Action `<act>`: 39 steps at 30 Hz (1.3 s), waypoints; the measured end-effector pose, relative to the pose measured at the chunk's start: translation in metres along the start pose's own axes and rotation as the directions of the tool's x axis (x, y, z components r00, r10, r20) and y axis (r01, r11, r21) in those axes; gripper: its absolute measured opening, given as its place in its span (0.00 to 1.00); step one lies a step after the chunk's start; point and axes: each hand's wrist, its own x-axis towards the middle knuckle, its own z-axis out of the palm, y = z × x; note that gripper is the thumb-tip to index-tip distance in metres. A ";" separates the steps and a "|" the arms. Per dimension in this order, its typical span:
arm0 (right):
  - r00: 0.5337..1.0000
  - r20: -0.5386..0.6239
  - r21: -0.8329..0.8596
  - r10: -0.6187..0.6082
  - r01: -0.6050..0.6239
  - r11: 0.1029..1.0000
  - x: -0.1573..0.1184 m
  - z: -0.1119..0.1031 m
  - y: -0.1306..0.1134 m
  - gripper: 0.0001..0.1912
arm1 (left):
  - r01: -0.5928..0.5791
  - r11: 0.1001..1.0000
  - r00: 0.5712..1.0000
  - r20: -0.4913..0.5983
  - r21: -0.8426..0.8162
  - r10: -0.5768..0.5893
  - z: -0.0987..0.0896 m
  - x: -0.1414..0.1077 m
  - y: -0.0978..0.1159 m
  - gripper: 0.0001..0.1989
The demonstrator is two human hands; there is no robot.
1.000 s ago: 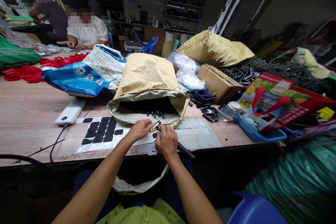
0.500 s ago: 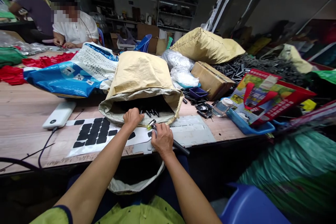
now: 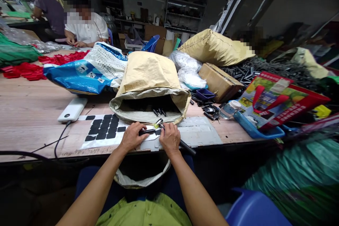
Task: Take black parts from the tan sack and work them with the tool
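Red pieces (image 3: 23, 71): heaped on the table (image 3: 29, 113), at 10 o'clock from the black rod (image 3: 148, 131), taking 12 as the far side.
White power bank (image 3: 72, 110): flat between 9 and 10 o'clock, a black cable (image 3: 58, 140) plugged into its near end.
Blue-and-white bag (image 3: 79, 74): slumped between 10 and 11 o'clock.
Co-worker in a white shirt (image 3: 88, 30): seated at 11 o'clock, well apart, both hands close together.
Sheet of black patches (image 3: 106, 128): flat at 9 o'clock, just beside the left hand (image 3: 132, 136).
Left hand: thumb and fingers pinched on the black rod, whose free end points to 3 o'clock, just above the table.
Paper sack (image 3: 150, 72): on its side at 12 o'clock, mouth open toward the hands, small black pieces (image 3: 159, 112) lying inside the lip.
Hammer-like tool (image 3: 159, 123): yellow-tipped head at 2 o'clock, near the rod; handle running out toward 4 o'clock.
Right hand (image 3: 171, 137): at 3 o'clock, fingers closed round the tool's handle.
Grey board (image 3: 203, 134): at 3 o'clock, flat on the table.
Cardboard box (image 3: 219, 81): at 2 o'clock.
Clear bottle (image 3: 230, 110): just short of 3 o'clock, beside a blue tray (image 3: 249, 129).
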 end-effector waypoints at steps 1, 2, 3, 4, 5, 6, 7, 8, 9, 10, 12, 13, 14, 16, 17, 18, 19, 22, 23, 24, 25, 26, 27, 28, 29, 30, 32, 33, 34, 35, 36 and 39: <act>1.000 0.001 -0.004 0.000 0.000 1.000 0.000 0.001 0.000 0.08 | -0.006 1.000 1.000 -0.012 0.000 0.006 0.002 0.001 -0.001 0.11; 1.000 0.003 -0.007 0.001 -0.001 1.000 0.001 0.001 0.001 0.08 | -0.010 1.000 1.000 -0.018 -0.002 0.010 0.004 0.002 -0.003 0.11; 1.000 0.006 -0.008 0.002 -0.002 1.000 0.001 0.002 0.001 0.08 | -0.014 1.000 1.000 -0.019 -0.010 0.013 0.006 0.003 -0.004 0.12; 1.000 0.009 -0.005 0.001 -0.001 1.000 0.002 0.002 0.002 0.08 | -0.016 1.000 1.000 -0.017 -0.021 0.016 0.007 0.003 -0.006 0.11; 1.000 0.012 0.004 -0.003 0.003 1.000 0.003 0.002 0.003 0.08 | -0.017 0.999 1.000 -0.013 -0.035 0.017 0.007 0.004 -0.007 0.11; 1.000 0.012 0.021 -0.010 0.010 1.000 0.004 0.001 0.005 0.09 | -0.015 0.999 1.000 -0.011 -0.047 0.015 0.008 0.004 -0.009 0.11; 1.000 0.007 0.048 -0.021 0.020 0.999 0.004 -0.001 0.006 0.11 | -0.010 0.998 1.000 -0.010 -0.058 0.009 0.008 0.004 -0.010 0.11; 0.999 -0.005 0.088 -0.032 0.033 0.996 0.004 -0.003 0.007 0.12 | -0.002 0.998 1.000 -0.010 -0.068 0.002 0.009 0.004 -0.012 0.11; 0.999 -0.023 0.140 -0.041 0.044 0.989 0.004 -0.005 0.007 0.14 | 0.007 0.997 1.000 -0.011 -0.077 -0.008 0.009 0.004 -0.012 0.11; 0.998 -0.044 0.197 -0.048 0.055 0.979 0.003 -0.009 0.007 0.15 | 0.016 0.996 1.000 -0.012 -0.083 -0.017 0.010 0.004 -0.013 0.11; 0.995 -0.076 0.308 -0.057 0.078 0.948 0.001 -0.017 0.004 0.17 | 0.031 0.996 0.999 -0.008 -0.089 -0.032 0.010 0.005 -0.014 0.11; 0.994 -0.085 0.351 -0.065 0.091 0.932 -0.001 -0.021 0.001 0.17 | 0.035 0.996 0.999 -0.005 -0.087 -0.036 0.010 0.005 -0.013 0.11; 0.993 -0.090 0.382 -0.074 0.103 0.918 -0.003 -0.025 -0.001 0.17 | 0.037 0.996 0.999 -0.003 -0.085 -0.038 0.010 0.005 -0.013 0.11; 0.992 -0.097 0.409 -0.086 0.119 0.905 -0.007 -0.030 -0.007 0.17 | 0.038 0.996 0.999 -0.003 -0.077 -0.039 0.010 0.005 -0.012 0.11; 0.991 -0.096 0.408 -0.089 0.121 0.905 -0.009 -0.031 -0.010 0.18 | 0.038 0.997 0.999 -0.003 -0.074 -0.039 0.009 0.005 -0.011 0.11; 0.992 -0.087 0.397 -0.093 0.120 0.910 -0.010 -0.032 -0.011 0.18 | 0.039 0.997 0.999 -0.003 -0.071 -0.039 0.009 0.005 -0.011 0.11; 0.993 -0.068 0.380 -0.099 0.117 0.918 -0.012 -0.031 -0.013 0.18 | 0.041 0.997 0.999 -0.002 -0.068 -0.041 0.009 0.005 -0.010 0.11; 0.994 0.011 0.320 -0.109 0.099 0.942 -0.013 -0.028 -0.013 0.18 | 0.054 0.997 0.999 0.009 -0.060 -0.054 0.008 0.005 -0.010 0.11; 0.994 0.022 0.311 -0.105 0.093 0.946 -0.013 -0.028 -0.013 0.17 | 0.060 0.996 0.998 0.012 -0.060 -0.059 0.008 0.005 -0.010 0.11; 0.995 0.019 0.311 -0.099 0.088 0.946 -0.012 -0.028 -0.014 0.17 | 0.066 0.996 0.998 0.015 -0.063 -0.065 0.008 0.005 -0.010 0.11; 0.996 0.007 0.320 -0.092 0.085 0.944 -0.011 -0.028 -0.015 0.17 | 0.070 0.995 0.997 0.018 -0.067 -0.068 0.008 0.005 -0.010 0.11; 0.996 -0.008 0.333 -0.090 0.088 0.939 -0.010 -0.029 -0.016 0.17 | 0.071 0.995 0.997 0.019 -0.073 -0.070 0.008 0.005 -0.010 0.11; 0.995 -0.019 0.347 -0.095 0.095 0.933 -0.010 -0.030 -0.019 0.18 | 0.072 0.994 0.997 0.020 -0.079 -0.071 0.008 0.005 -0.009 0.11; 0.994 -0.022 0.359 -0.106 0.107 0.927 -0.010 -0.030 -0.021 0.18 | 0.072 0.994 0.997 0.019 -0.083 -0.070 0.008 0.005 -0.009 0.11; 0.992 -0.017 0.366 -0.122 0.119 0.923 -0.010 -0.030 -0.024 0.18 | 0.072 0.994 0.997 0.019 -0.085 -0.070 0.007 0.005 -0.009 0.11; 0.990 -0.004 0.365 -0.141 0.133 0.921 -0.010 -0.029 -0.027 0.18 | 0.073 0.994 0.997 0.018 -0.086 -0.072 0.007 0.005 -0.009 0.11; 0.984 0.032 0.352 -0.175 0.153 0.923 -0.012 -0.026 -0.031 0.17 | 0.077 0.993 0.997 0.015 -0.084 -0.076 0.007 0.005 -0.008 0.11; 0.982 0.044 0.343 -0.182 0.156 0.926 -0.012 -0.025 -0.032 0.17 | 0.078 0.994 0.997 0.013 -0.082 -0.077 0.007 0.005 -0.008 0.12; 0.982 0.048 0.335 -0.180 0.154 0.929 -0.012 -0.023 -0.031 0.17 | 0.078 0.994 0.997 0.014 -0.079 -0.077 0.007 0.005 -0.008 0.12; 0.984 0.043 0.328 -0.171 0.147 0.933 -0.011 -0.023 -0.029 0.17 | 0.079 0.994 0.997 0.015 -0.077 -0.078 0.007 0.005 -0.008 0.12; 0.987 0.029 0.320 -0.156 0.139 0.937 -0.009 -0.022 -0.027 0.17 | 0.080 0.994 0.997 0.018 -0.073 -0.079 0.007 0.005 -0.008 0.12; 0.994 -0.032 0.264 -0.109 0.113 0.958 0.001 -0.022 -0.015 0.17 | 0.085 0.994 0.996 0.032 -0.074 -0.082 0.006 0.006 -0.008 0.11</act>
